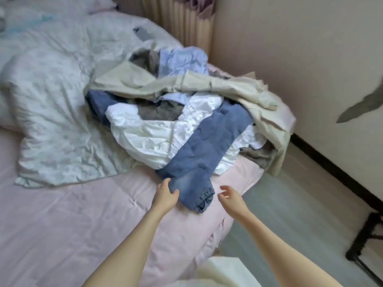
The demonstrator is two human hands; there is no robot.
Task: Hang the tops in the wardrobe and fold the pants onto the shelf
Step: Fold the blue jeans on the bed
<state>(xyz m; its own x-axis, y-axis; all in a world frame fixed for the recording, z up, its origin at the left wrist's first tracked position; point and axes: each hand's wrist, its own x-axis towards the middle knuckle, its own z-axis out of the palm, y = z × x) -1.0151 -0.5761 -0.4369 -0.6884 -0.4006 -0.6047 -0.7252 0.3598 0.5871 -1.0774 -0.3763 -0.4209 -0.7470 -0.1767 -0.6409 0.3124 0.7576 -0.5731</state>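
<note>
**Reaching for the jeans at the bed's near edge**

Lying in a heap at the right side of the bed [62, 214], close to its far right corner, the pile of clothes [178, 112] mixes white, beige, grey and pale blue garments. A pair of blue jeans [209, 146] runs out of the pile toward the bed's near right edge, its hem end flat on the pink sheet.

The left hand [165, 195] is on the left side of that jeans leg near the hem, thumb and fingers curled round the edge of the denim and holding it. The right hand [230, 196] hovers just beside the right side of the hem, apart from the cloth, fingers loosely curved and holding nothing.

A beige garment [238, 90] drapes over the far part of the pile and hangs past the bed's right edge. A rumpled pale quilt [51, 100] covers the left and far part of the bed, touching the pile. Beyond the far edge hangs a curtain [186, 19], and a dark stand [366, 241] sits on the floor at right.
</note>
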